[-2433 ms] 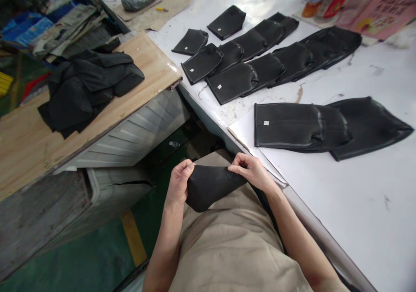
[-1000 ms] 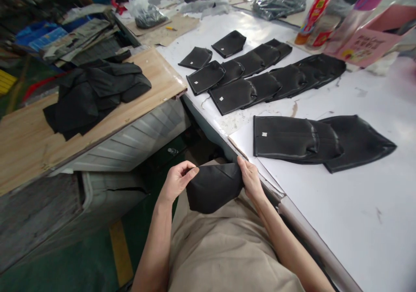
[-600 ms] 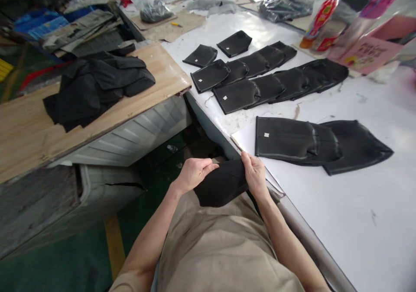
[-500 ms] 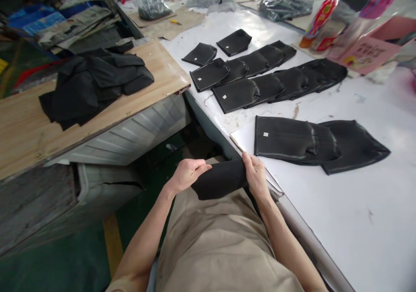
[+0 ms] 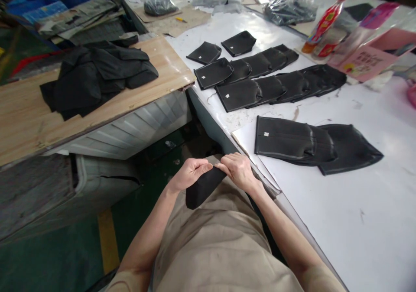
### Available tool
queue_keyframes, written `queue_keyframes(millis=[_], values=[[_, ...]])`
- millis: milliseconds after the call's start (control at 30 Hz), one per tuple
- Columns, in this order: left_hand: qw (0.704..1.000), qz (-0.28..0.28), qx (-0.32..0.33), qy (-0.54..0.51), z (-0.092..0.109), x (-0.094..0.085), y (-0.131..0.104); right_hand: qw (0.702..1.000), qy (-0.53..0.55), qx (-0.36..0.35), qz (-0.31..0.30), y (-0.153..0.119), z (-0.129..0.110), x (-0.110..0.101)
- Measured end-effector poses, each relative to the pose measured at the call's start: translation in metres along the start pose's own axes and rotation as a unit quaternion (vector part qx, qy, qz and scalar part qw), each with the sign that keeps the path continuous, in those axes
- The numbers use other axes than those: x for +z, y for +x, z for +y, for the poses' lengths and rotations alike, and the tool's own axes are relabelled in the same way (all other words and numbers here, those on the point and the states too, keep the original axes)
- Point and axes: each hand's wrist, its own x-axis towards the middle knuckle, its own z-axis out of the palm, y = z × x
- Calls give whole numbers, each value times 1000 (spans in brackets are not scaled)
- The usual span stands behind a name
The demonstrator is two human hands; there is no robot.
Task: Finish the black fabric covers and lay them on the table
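A black fabric piece (image 5: 203, 189) hangs over my lap, gripped along its top edge. My left hand (image 5: 192, 173) pinches it, thumb on top. Close beside, my right hand (image 5: 238, 170) is closed on the same edge, thumb near the left thumb. Black flat pieces with small white labels (image 5: 282, 139) overlap on the white table to the right. Farther back, more overlapping black pieces (image 5: 238, 93) lie in rows. A heap of black fabric (image 5: 100, 75) rests on the wooden board at the left.
The white table (image 5: 344, 222) has its edge beside my right arm. At its back right stand a red-labelled bottle (image 5: 326, 21) and a pink box (image 5: 368, 60). The wooden board (image 5: 169, 62) borders a gap in front of me. Plastic bags (image 5: 159, 4) lie farther back.
My right hand has moved left, close to my left hand, and turned over the edge. The black fabric piece, stretched between both hands before, now hangs bunched and lower. The view has shifted slightly.
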Motion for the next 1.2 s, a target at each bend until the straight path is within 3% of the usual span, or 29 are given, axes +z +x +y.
queue_keyframes(millis=[200,367,467,567,633,700,833,933,1000,1067,1133,1200], values=[[962,150,-41,-224,-12,-5,-5,969,105,186,128,14,27,14],[940,155,-41,-302,-32,-4,-23,905,239,288,201,18,41,19],[914,189,-29,-357,-43,8,-33,858,294,342,245,17,44,26],[907,206,-51,-365,-46,24,-37,840,299,360,272,18,46,31],[907,212,-64,-358,-45,32,-36,850,276,357,272,16,47,31],[904,217,-62,-362,-42,35,-34,879,231,329,255,11,45,28],[900,237,-58,-362,-42,24,-29,939,148,241,198,-13,35,16],[906,254,-44,-335,-41,0,-16,959,75,195,191,-34,31,7],[913,284,-25,-290,-33,-30,0,959,33,186,213,-46,34,-2],[907,358,22,-219,-13,-77,18,954,-1,189,233,-54,41,-12],[876,454,105,-127,17,-139,36,948,-29,198,246,-61,48,-23],[862,472,185,-17,51,-206,51,942,-62,205,258,-67,54,-31]])
